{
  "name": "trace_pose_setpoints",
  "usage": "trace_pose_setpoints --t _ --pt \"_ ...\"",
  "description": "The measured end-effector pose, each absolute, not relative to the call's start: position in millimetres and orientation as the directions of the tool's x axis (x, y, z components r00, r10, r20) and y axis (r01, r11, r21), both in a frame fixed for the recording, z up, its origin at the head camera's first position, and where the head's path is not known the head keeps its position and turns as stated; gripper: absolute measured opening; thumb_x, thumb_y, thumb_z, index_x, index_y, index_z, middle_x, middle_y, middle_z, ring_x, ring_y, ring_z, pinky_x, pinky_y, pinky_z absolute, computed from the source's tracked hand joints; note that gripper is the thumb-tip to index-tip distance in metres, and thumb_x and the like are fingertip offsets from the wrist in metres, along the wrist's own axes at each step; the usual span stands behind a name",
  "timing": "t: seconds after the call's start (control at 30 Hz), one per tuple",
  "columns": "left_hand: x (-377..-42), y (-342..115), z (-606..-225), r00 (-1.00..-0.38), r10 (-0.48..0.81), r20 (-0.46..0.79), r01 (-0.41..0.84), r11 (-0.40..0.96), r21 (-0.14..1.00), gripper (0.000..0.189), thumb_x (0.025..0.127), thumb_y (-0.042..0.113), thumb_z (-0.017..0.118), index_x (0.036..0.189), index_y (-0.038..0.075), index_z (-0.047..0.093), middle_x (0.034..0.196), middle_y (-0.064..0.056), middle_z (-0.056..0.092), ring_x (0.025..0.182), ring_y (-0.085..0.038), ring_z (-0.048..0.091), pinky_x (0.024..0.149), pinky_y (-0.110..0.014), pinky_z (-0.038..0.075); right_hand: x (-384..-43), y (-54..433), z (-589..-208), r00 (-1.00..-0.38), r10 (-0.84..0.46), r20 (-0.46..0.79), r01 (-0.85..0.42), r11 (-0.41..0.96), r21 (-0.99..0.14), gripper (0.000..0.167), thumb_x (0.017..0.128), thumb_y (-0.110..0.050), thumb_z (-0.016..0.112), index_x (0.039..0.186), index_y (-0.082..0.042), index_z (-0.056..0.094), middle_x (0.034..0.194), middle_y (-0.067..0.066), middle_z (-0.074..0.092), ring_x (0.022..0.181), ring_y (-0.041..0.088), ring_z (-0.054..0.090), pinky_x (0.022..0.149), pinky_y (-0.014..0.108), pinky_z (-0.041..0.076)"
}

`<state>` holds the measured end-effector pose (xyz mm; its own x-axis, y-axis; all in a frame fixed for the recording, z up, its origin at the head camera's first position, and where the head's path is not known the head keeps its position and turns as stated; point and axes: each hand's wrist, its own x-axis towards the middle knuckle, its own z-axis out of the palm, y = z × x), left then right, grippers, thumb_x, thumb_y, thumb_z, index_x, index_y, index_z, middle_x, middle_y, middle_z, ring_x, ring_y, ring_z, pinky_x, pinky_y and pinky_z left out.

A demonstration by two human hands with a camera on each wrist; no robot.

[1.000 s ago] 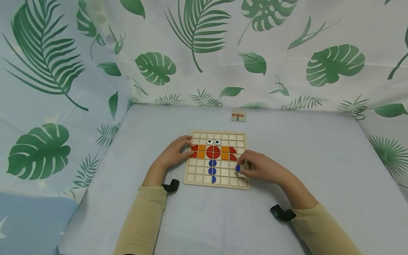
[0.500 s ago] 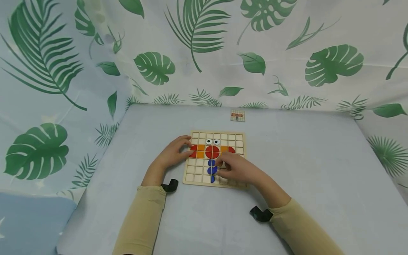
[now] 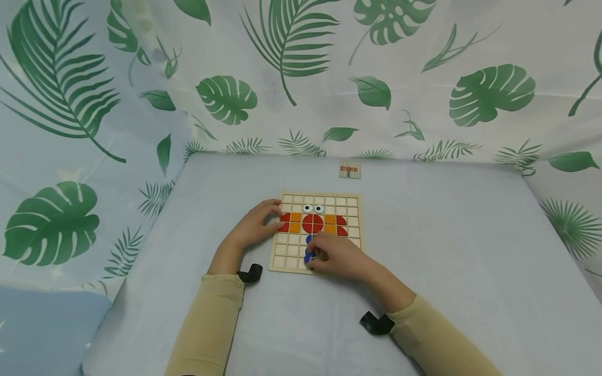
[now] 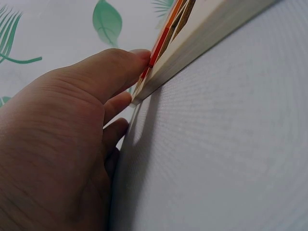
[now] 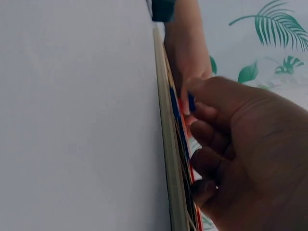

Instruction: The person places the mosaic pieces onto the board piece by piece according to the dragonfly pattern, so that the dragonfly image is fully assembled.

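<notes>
A square wooden grid board [image 3: 329,199] lies flat on the table. My left hand [image 3: 254,227] rests at its left edge, thumb touching a red piece [image 3: 285,223] and fingers loosely bent along the side, as the left wrist view also shows. My right hand [image 3: 340,256] pinches a small blue piece [image 5: 191,102] between thumb and index finger, over the lower middle of the board. Blue pieces [image 3: 309,239] in a column are partly hidden by that hand. Above them sit a red circle [image 3: 312,223], orange squares [image 3: 295,223] and two eye pieces [image 3: 313,208].
A small pattern card [image 3: 350,169] with a similar picture lies behind the board, near the table's back edge. White cloth [image 3: 447,235] covers the table. Leaf-print curtains [image 3: 310,94] stand behind and at the sides. Dark wrist cameras [image 3: 378,324] sit at both wrists.
My right hand has moved left with the blue piece, from the board's right side to its lower middle column. My left hand has stayed at the left edge.
</notes>
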<state>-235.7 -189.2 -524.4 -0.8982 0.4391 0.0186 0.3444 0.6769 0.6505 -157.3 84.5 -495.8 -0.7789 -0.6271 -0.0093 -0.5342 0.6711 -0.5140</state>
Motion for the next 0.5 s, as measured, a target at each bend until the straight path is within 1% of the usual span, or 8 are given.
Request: trace_pose_setpoints --t 0.17,0.5 --pt "-236.1 -188.5 -523.9 -0.899 0.438 0.007 0.334 0.677 0.656 0.022 0.094 0.035 0.067 0.107 0.02 0.057 0.153 -0.002 0.044 0.147 -0.025 0.034 0.123 -0.043 0.027 -155.2 81.8 -500.2 -0.777 -0.63 0.0 -0.564 0.695 -0.446 0.022 0.087 -0.044 0.073 0.099 -0.029 0.063 0.081 -0.013 0.052 0.075 0.005 0.048 0.062 0.021 0.04" --pt "-235.5 -189.5 -523.3 -0.9 0.436 0.008 0.336 0.682 0.649 0.024 0.094 0.037 0.067 0.108 0.02 0.057 0.153 -0.003 0.043 0.147 -0.026 0.033 0.122 -0.045 0.028 -154.1 82.3 -499.3 -0.765 -0.644 0.015 -0.583 0.681 -0.443 0.023 0.086 -0.043 0.075 0.1 -0.028 0.064 0.083 -0.014 0.052 0.075 0.005 0.049 0.063 0.02 0.041"
